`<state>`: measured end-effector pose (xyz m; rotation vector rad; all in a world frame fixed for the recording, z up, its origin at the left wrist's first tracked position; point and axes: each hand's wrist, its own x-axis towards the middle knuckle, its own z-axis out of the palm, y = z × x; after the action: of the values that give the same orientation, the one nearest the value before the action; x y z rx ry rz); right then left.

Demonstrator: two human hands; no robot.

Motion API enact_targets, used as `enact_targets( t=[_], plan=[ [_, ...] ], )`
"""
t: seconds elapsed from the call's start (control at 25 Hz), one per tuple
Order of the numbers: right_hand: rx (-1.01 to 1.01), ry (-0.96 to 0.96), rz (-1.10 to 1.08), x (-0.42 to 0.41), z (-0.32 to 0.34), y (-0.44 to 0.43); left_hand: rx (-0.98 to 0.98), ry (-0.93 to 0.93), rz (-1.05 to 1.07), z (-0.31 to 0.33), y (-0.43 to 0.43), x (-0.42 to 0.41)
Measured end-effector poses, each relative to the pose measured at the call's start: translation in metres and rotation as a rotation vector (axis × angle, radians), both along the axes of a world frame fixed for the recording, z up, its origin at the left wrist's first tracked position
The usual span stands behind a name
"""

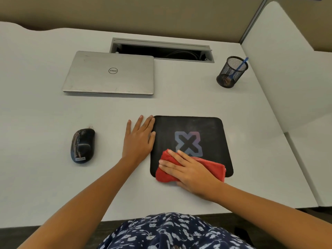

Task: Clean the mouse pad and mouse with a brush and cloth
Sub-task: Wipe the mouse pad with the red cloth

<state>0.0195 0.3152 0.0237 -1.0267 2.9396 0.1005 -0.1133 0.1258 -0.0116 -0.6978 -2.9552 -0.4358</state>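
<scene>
A black mouse sits on the left side of the white desk, well apart from everything else, and no hand touches it. Farther back and a bit to the right lies a closed silver laptop, and behind it there is a long open slot in the desk with dark cables inside. Next comes the person's left hand. It lies flat on the desk with its fingers straight, right against the left edge of the mouse pad, and it holds nothing. The mouse pad is black with a pale cross shape in the middle, and it lies flat near the person, a little right of the middle of the desk. A folded red cloth rests on the near part of the pad and hangs a little over its near edge. The right hand presses down on the cloth with its fingers spread out and straight. Far off to the right stands a black mesh cup, with a thin blue brush leaning inside it.
</scene>
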Motion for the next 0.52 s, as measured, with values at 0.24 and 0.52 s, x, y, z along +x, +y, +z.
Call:
enact_targets(
  t=[0.24,0.52],
  plan=[
    [0.001,0.008,-0.035,-0.004,0.000,-0.009,-0.006,-0.006,-0.006,-0.001,-0.001,-0.001],
    [0.014,-0.045,0.029,0.001,0.002,0.003,0.004,-0.003,-0.007,0.000,-0.001,-0.001]
  ],
)
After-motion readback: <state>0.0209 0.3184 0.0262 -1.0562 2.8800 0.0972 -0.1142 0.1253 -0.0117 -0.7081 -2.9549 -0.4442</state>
